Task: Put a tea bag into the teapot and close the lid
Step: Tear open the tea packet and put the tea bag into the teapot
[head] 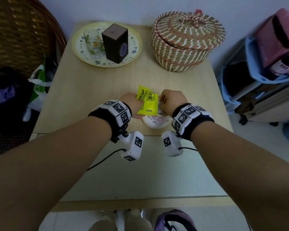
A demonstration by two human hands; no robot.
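Note:
A yellow tea bag packet [148, 100] with black print is held upright above the white teapot [157, 122], which has a pink flower pattern and sits near the table's front edge. My left hand [132, 104] pinches the packet's left side. My right hand [171, 101] is curled just right of the packet, over the teapot's top, its fingers on something small and white that I cannot identify. Most of the teapot's top is hidden by the packet and my hands; no lid is visible.
At the back left a yellow-rimmed plate [135, 52] carries a floral glass [93, 43] and a dark box [115, 43]. A lidded woven basket [187, 40] stands back right. A wicker chair [20, 34] and bags are left, a cart [265, 67] right.

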